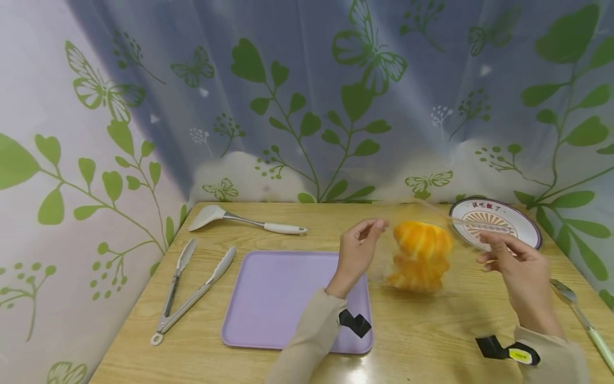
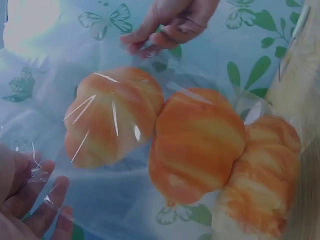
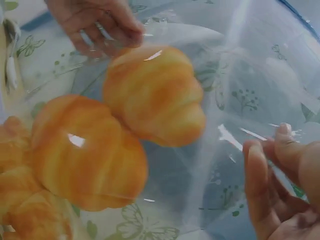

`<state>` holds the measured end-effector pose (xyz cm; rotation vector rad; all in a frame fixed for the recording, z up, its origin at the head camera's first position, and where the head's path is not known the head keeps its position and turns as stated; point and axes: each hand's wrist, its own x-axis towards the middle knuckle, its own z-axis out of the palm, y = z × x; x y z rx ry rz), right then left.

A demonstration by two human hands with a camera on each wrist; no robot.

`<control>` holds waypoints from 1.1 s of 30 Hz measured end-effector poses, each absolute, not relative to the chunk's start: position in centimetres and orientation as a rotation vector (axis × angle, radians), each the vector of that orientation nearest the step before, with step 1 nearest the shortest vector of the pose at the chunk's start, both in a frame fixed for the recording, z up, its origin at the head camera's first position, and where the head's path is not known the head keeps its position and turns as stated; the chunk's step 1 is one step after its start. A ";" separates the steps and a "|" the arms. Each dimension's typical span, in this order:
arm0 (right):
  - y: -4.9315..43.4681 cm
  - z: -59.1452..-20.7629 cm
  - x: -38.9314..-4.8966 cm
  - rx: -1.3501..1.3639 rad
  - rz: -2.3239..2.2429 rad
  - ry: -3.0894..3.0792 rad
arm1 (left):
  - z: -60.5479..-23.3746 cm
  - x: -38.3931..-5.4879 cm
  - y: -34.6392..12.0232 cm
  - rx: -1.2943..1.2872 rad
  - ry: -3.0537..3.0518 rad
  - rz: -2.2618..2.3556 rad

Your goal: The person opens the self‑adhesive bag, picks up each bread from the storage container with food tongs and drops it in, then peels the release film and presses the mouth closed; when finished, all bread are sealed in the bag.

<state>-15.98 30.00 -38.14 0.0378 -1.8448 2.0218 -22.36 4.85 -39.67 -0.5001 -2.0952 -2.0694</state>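
Between my two hands hangs a clear plastic bag [image 3: 225, 140] with several golden-brown bread rolls [image 1: 422, 240] in it. The rolls [image 2: 197, 145] look soft and ridged, gathered toward the lower part of the bag. My left hand [image 1: 357, 253] pinches one side of the bag's upper edge between thumb and fingers. On the other side, my right hand [image 1: 523, 272] pinches the film with thumb and forefinger, as the right wrist view also shows. The bag is held up off the wooden table, its film stretched between the hands.
Behind my left forearm lies a purple tray [image 1: 288, 298]. Left of it are open metal tongs [image 1: 192, 298], and a white-handled spatula [image 1: 249, 220] lies farther back. A patterned plate [image 1: 527, 226] sits at the back right, with a green-handled fork [image 1: 582, 314] near the right edge.
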 end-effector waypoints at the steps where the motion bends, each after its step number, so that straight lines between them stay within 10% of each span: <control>1: 29.9 -38.1 -16.0 0.044 2.036 -1.844 | -39.7 -22.4 4.9 -0.495 -2.100 -2.064; 33: 29.0 -38.2 -16.5 0.094 1.952 -2.082 | -40.7 -22.5 6.0 -0.530 -2.073 -2.200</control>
